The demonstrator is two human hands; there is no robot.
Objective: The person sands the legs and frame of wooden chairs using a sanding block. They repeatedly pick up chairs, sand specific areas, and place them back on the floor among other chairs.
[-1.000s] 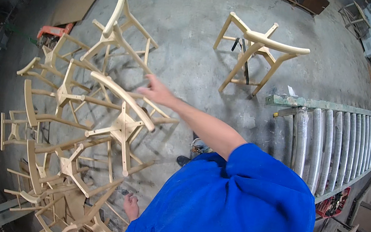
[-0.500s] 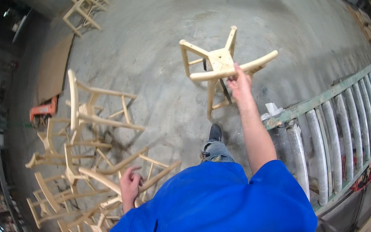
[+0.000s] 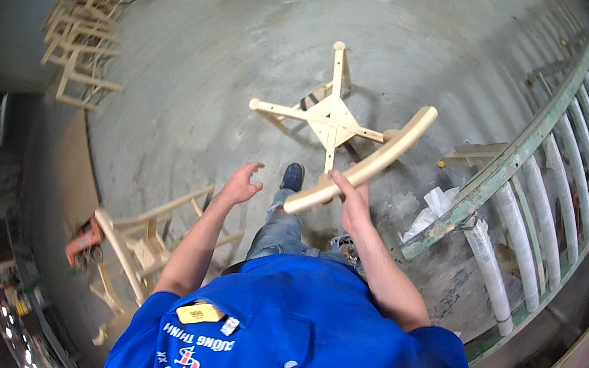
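Note:
A pale wooden chair frame (image 3: 333, 124) stands on the concrete floor in front of me, with no seat panel over its cross-shaped middle. Its curved back rail (image 3: 386, 157) is the part nearest me, at the right. My right hand (image 3: 354, 204) is closed around this rail, thumb on top. The fingers below are partly hidden. To the left of the chair frame my left hand (image 3: 240, 184) hangs in the air, fingers apart and nothing in it. A dark shoe (image 3: 293, 177) shows between the hands.
Pale chair frames (image 3: 141, 251) stand close by at lower left, beside an orange tool (image 3: 86, 242). More chair frames (image 3: 89, 29) are piled at far left. On the right runs a green metal rack (image 3: 527, 162) with plastic-wrapped bars, white crumpled wrapping (image 3: 435, 211) at its near end.
My left hand has come away from the chair frames at lower left, forward toward the held one. That frame has turned, its back rail now nearer me, still in my right hand.

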